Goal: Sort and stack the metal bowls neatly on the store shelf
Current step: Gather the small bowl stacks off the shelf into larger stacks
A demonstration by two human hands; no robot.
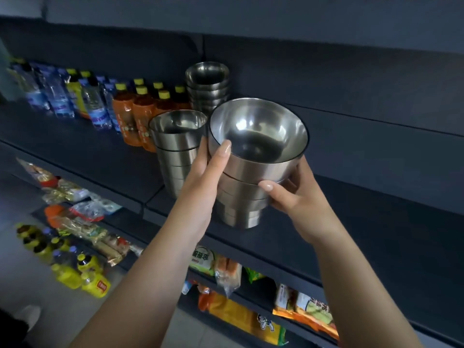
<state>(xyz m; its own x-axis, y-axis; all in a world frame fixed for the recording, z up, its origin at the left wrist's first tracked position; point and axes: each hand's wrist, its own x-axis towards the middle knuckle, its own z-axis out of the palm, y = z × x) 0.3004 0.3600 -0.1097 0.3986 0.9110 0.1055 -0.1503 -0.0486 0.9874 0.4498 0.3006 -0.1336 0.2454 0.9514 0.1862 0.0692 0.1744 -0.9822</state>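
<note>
Both hands are clamped around the near stack point(247, 187) of steel bowls, left hand point(208, 172) on its side up near the rim, right hand point(288, 194) around the middle, with its base at the shelf point(326, 222) front edge. Polished steel is stiff but slippery and the nested pile looks top-heavy, so I'd grab low and support the bottom. Three stacks in total: this one, roughly five bowls, a second stack point(177, 146) just left of the grip and a third stack point(208, 86) behind.
</note>
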